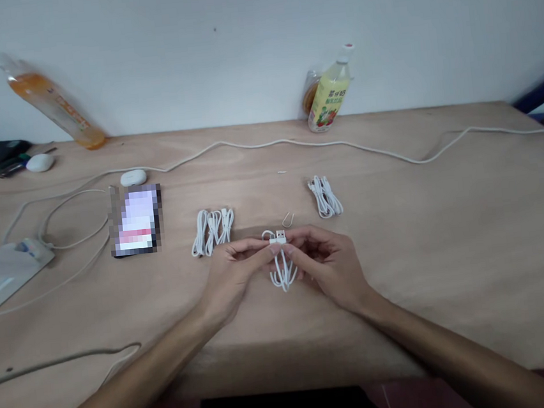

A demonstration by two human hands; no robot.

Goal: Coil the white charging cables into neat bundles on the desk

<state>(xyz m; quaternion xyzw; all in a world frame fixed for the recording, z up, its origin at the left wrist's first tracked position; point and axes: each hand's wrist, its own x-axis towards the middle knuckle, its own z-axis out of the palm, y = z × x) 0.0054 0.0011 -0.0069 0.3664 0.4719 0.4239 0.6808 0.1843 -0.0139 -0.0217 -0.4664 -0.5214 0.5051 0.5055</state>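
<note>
Both of my hands pinch one coiled white USB cable (284, 270) above the middle of the table. My left hand (237, 268) grips it from the left, thumb near the plugs. From the other side my right hand (328, 259) holds the same cable, its thumb close to the left one. The metal USB plug points away from me, and loops hang below the thumbs. Just beyond my fingers lies a small bent wire tie (288, 219). Several bundled white cables (213, 231) rest to the left, and another white bundle (325, 196) lies beyond my right hand.
A phone (136, 220) and a white earbud case (133, 177) lie at left. An orange drink bottle (55, 106) and a yellow-labelled bottle (331, 92) stand by the wall. One long white cord (304, 142) crosses the table (472, 242). At far left sits a white box (4, 274).
</note>
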